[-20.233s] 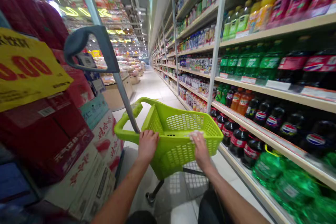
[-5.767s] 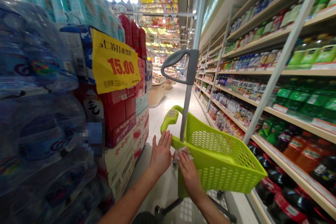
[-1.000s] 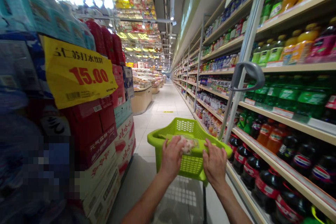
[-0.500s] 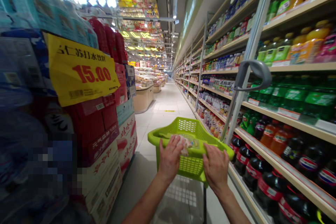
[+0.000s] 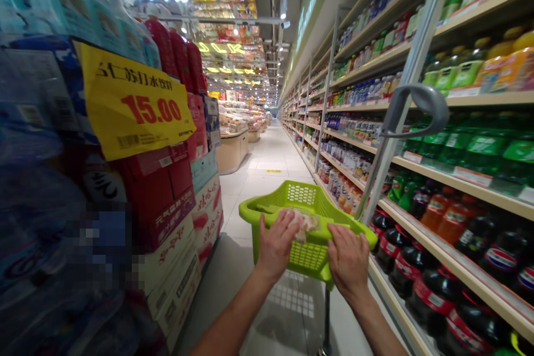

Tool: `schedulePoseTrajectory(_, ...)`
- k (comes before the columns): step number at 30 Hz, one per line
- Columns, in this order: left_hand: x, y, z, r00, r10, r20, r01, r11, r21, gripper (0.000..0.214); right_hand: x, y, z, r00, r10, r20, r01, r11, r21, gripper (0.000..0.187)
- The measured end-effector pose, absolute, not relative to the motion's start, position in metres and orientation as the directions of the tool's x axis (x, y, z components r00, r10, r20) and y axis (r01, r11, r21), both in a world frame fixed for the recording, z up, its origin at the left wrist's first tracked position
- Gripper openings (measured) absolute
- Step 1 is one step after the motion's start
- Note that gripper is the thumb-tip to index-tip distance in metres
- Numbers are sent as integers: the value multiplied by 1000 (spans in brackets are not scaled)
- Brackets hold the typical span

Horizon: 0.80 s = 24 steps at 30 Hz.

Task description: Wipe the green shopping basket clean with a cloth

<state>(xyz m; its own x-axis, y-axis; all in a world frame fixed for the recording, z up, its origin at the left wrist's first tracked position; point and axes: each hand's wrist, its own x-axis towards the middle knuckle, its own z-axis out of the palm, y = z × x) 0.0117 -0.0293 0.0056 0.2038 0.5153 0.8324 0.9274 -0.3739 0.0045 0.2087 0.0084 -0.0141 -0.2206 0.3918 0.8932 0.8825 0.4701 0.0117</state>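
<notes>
the crumpled, pinkish-white cloth (image 5: pixel 304 222) lies on top of the bright green plastic handle bar (image 5: pixel 322 238), near its middle. your left hand (image 5: pixel 276 247) has its fingers bent over the cloth, pinning it to the bar; your right hand (image 5: pixel 349 256) grips the same bar to the right, fingers curled over the top.

for an even rub, flatten the bunched cloth so more than your fingertips bears on the plastic, and let your right hand do the bracing. the green perforated shopping cart (image 5: pixel 307 258) would probably roll if you pushed hard, so use short sideways strokes. mind the tall grey metal-and-plastic loop handle (image 5: pixel 392 117) on the right, near the dark red-labelled bottles (image 5: pixel 434 297). on the left, leave room beside the stacked white and red cardboard cartons (image 5: pixel 208 206).
</notes>
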Motion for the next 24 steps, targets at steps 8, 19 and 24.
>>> schedulePoseTrajectory(8,-27,-26,9,-102,440,892,967,-168,193,27,204,5,-14,-194,401,895,890,457,-11,32)
schedulePoseTrajectory(19,-12,-27,9,-21,516,856,948,-263,182,32,220,2,-12,-105,426,899,924,375,-70,37)
schedulePoseTrajectory(24,26,-28,12,135,563,815,911,-394,121,34,219,4,-16,-53,439,897,929,351,-117,37)
